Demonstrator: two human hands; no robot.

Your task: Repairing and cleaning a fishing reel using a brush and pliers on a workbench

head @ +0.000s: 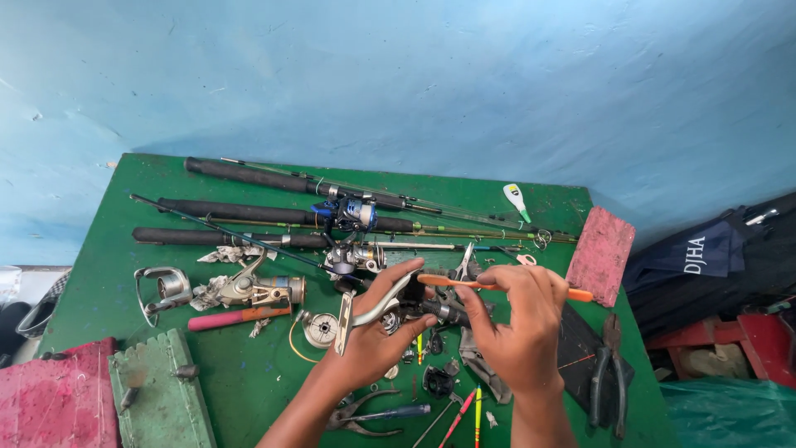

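From the head camera we look down on a green table [249, 390] set against a blue wall, with our hands meeting just below the middle of the frame. Our left hand [377, 332] grasps a reel body [390, 305] by its metal foot, fingers curled around it so the open mechanism faces the other hand. Our right hand [518, 319] pinches an orange toothbrush [497, 285] near its middle, the head turned leftward onto the reel, a grip that suits scrubbing. Three fishing rods [274, 214] lie side by side across the upper part of the table, out of the way. Loose reel parts [253, 290] sit at centre left, a pink-handled tool [236, 317] beside them, and pliers [609, 373] rest at lower right, within reach.
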